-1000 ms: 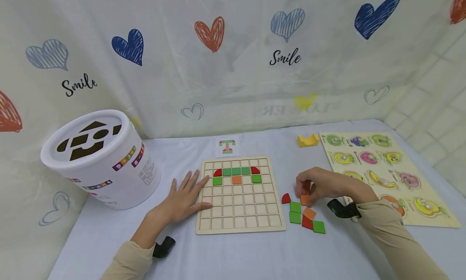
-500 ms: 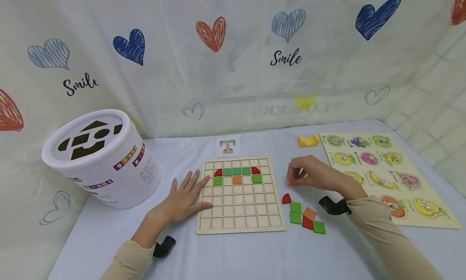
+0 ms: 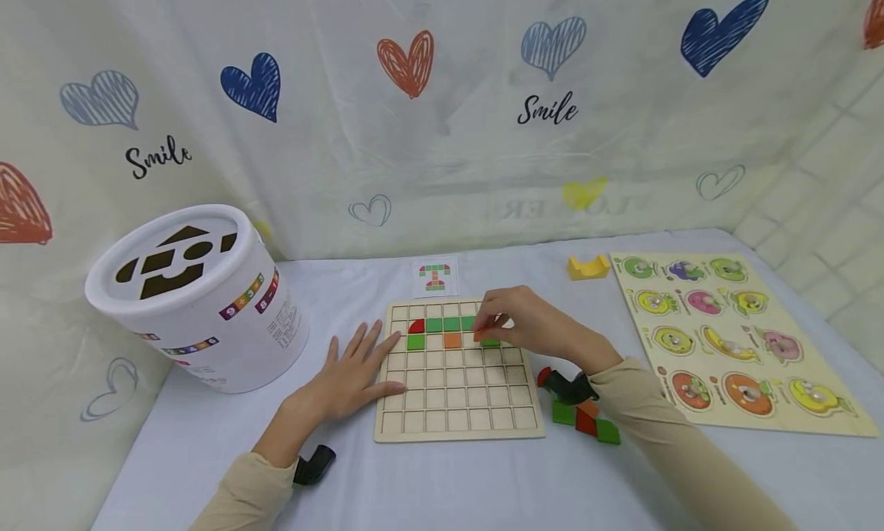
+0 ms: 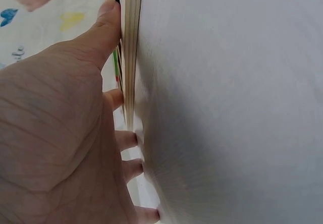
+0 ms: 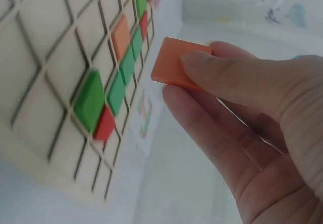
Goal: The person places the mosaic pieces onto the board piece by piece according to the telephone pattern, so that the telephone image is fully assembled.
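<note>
A wooden grid board [image 3: 435,400] lies on the table, with red, green and orange tiles set in its upper cells. My left hand [image 3: 345,379] rests spread at the board's left side, thumb and index finger touching its edge; in the left wrist view the thumb [image 4: 103,30] lies over the rim. Above the board's upper right cells, my right hand [image 3: 528,324] pinches an orange square tile [image 5: 174,62] between thumb and fingers. Beneath it in the head view sits a green tile [image 5: 90,102] in its cell, and the red quarter-round tile [image 5: 104,125] is hidden there.
Several loose tiles, among them a green one [image 3: 608,432], lie right of the board, partly behind the right wrist's camera. A pattern card [image 3: 435,276] is behind the board. A white bucket [image 3: 228,354] stands left, a fruit puzzle board [image 3: 697,397] right, a yellow block [image 3: 588,268] at the back.
My right hand has picked the orange tile from the loose pile and carried it left over the board's upper right. The left hand stays in place at the board's edge.
</note>
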Demonstrator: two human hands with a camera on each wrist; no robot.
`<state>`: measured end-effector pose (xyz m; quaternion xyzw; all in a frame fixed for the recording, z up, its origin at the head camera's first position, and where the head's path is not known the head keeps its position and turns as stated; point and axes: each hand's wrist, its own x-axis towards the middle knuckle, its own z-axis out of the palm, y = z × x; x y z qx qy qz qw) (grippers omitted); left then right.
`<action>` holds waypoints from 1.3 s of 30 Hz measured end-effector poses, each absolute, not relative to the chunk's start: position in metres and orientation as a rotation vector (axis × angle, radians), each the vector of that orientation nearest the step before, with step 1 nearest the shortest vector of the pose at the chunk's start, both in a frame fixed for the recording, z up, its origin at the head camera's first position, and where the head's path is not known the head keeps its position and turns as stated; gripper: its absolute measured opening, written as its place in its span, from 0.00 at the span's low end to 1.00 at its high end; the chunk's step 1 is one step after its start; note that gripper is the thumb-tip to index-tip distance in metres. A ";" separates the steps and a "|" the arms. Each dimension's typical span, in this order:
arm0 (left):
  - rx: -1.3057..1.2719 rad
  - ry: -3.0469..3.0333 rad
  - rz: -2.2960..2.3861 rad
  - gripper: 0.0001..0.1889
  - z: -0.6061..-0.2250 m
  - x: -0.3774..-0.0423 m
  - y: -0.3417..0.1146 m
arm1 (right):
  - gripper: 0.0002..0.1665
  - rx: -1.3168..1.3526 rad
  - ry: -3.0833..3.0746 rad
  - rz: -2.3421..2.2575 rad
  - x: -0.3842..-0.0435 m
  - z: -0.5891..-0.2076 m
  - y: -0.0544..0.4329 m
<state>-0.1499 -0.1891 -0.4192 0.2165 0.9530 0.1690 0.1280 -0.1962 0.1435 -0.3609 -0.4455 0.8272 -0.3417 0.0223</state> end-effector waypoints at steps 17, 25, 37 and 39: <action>0.624 2.777 0.469 0.47 -0.416 -0.150 -0.188 | 0.06 -1.352 2.516 -1.045 -0.192 -0.389 0.102; 0.629 2.775 0.479 0.46 -0.418 -0.151 -0.189 | 0.06 -1.304 2.541 -1.017 -0.190 -0.391 0.100; 0.631 2.770 0.486 0.46 -0.416 -0.150 -0.189 | 0.09 -1.268 2.660 -0.889 -0.185 -0.393 0.096; 0.632 2.770 0.488 0.46 -0.416 -0.150 -0.188 | 0.09 -1.266 2.674 -0.869 -0.184 -0.393 0.096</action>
